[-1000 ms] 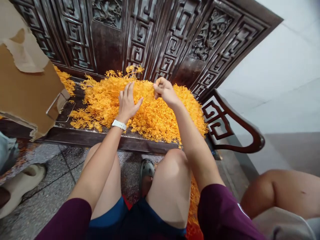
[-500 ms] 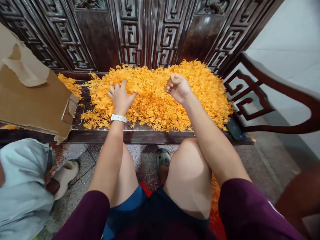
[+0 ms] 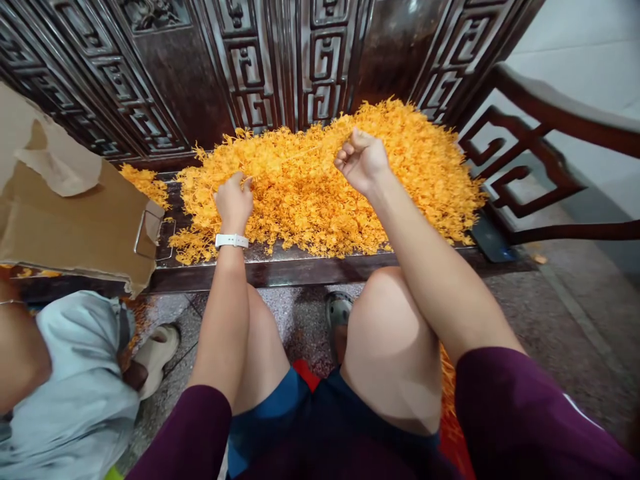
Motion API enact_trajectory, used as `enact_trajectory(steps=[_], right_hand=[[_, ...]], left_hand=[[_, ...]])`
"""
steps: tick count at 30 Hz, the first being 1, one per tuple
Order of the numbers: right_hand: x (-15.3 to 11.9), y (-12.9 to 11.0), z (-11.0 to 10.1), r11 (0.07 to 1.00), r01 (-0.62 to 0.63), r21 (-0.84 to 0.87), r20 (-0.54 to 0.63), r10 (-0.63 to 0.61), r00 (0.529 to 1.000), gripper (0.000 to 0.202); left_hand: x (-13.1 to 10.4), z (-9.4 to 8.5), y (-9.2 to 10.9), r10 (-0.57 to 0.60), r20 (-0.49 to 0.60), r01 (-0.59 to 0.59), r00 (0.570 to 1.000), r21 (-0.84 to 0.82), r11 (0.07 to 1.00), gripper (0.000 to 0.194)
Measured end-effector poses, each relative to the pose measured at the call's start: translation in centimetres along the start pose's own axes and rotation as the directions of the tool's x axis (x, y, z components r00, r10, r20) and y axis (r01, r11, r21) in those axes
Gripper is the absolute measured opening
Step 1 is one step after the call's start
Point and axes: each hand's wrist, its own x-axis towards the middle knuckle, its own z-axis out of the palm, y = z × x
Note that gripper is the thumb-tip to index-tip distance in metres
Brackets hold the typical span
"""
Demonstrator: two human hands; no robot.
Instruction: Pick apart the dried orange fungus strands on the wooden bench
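A large heap of small orange artificial-flower pieces (image 3: 320, 207) covers the dark wooden bench (image 3: 280, 272). At the heap's left part, my left hand (image 3: 234, 203), with a white wristband (image 3: 231, 241), has its fingers drawn together low against the pieces. What they pinch, if anything, is too small to make out. My right hand (image 3: 363, 162) is held above the right half of the heap, palm turned up and fingers curled closed. Whatever lies inside its fingers is hidden. A faint thin line seems to run over the heap from near this hand toward the left.
A torn cardboard box (image 3: 80, 220) stands on the bench at left, a wire handle (image 3: 146, 233) beside it. A phone-like dark slab (image 3: 493, 239) lies at the bench's right end by the carved armrest (image 3: 530, 153). Another person's leg (image 3: 75, 373) is close at left.
My left hand has gone from spread fingers to drawn-together ones and sits slightly lower on the heap. My right hand stays curled in nearly the same place. The view has shifted a little.
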Motion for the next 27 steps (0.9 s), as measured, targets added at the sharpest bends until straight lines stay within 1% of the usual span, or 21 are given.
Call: enact_trajectory(steps=[4, 7, 8, 10, 12, 14, 16, 17, 18, 20, 21, 23, 25, 27], right_hand=[[0.1, 0.0, 0.0, 0.999, 0.041, 0.017, -0.001, -0.041, 0.999, 0.052], [-0.4, -0.1, 0.2, 0.999, 0.024, -0.031, 0.029, -0.023, 0.999, 0.048], [-0.6, -0.1, 0.4, 0.998, 0.016, -0.057, 0.049, -0.013, 0.999, 0.046], [-1.0, -0.2, 0.6, 0.994, 0.013, -0.106, 0.092, -0.003, 0.996, 0.042], [-1.3, -0.2, 0.8, 0.988, 0.022, -0.151, 0.127, -0.002, 0.992, 0.039], [-1.4, -0.2, 1.0, 0.981, 0.041, -0.19, 0.154, -0.011, 0.988, 0.039], [-1.5, 0.0, 0.9, 0.976, 0.07, -0.204, 0.191, -0.031, 0.981, 0.039], [-1.6, 0.0, 0.9, 0.976, 0.087, -0.201, 0.213, -0.044, 0.976, 0.04], [-1.7, 0.1, 0.9, 0.975, 0.104, -0.196, 0.233, -0.057, 0.971, 0.041], [-1.9, 0.1, 1.0, 0.973, 0.122, -0.196, 0.26, -0.068, 0.963, 0.043], [-2.1, 0.1, 1.2, 0.971, 0.12, -0.205, 0.267, -0.062, 0.962, 0.044], [-2.7, -0.1, 1.6, 0.969, 0.093, -0.229, 0.27, -0.028, 0.962, 0.045], [-3.4, -0.3, 2.2, 0.973, 0.04, -0.229, 0.257, 0.021, 0.966, 0.044], [-4.0, -0.5, 2.7, 0.981, -0.021, -0.192, 0.228, 0.065, 0.971, 0.043]], left_hand=[[0.0, -0.1, 0.2, -0.014, -0.007, 0.014, 1.0, -0.022, 1.0, 0.028], [-0.9, -0.2, 1.1, 0.01, -0.04, -0.013, 0.999, -0.064, 0.998, 0.025], [-1.3, -0.2, 1.6, 0.028, -0.056, -0.032, 0.998, -0.072, 0.997, 0.029], [-2.1, -0.2, 2.6, 0.057, -0.105, -0.067, 0.993, -0.089, 0.994, 0.044], [-2.7, -0.1, 3.6, 0.069, -0.184, -0.091, 0.981, -0.114, 0.989, 0.055], [-2.9, 0.1, 4.2, 0.075, -0.268, -0.117, 0.961, -0.147, 0.982, 0.053], [-2.9, 0.3, 4.4, 0.059, -0.306, -0.124, 0.95, -0.198, 0.972, 0.041], [-2.8, 0.5, 4.4, 0.037, -0.296, -0.109, 0.955, -0.234, 0.966, 0.037], [-2.7, 0.7, 4.3, 0.004, -0.27, -0.081, 0.963, -0.274, 0.958, 0.037], [-2.5, 1.1, 4.1, -0.074, -0.196, 0.002, 0.978, -0.346, 0.938, 0.047], [-2.4, 1.3, 4.0, -0.112, -0.165, 0.043, 0.98, -0.373, 0.927, 0.054], [-2.2, 1.7, 3.9, -0.179, -0.137, 0.105, 0.974, -0.427, 0.898, 0.066], [-2.0, 2.2, 3.9, -0.237, -0.114, 0.147, 0.965, -0.513, 0.846, 0.072], [-1.7, 2.6, 3.9, -0.3, -0.048, 0.205, 0.953, -0.63, 0.749, 0.074]])
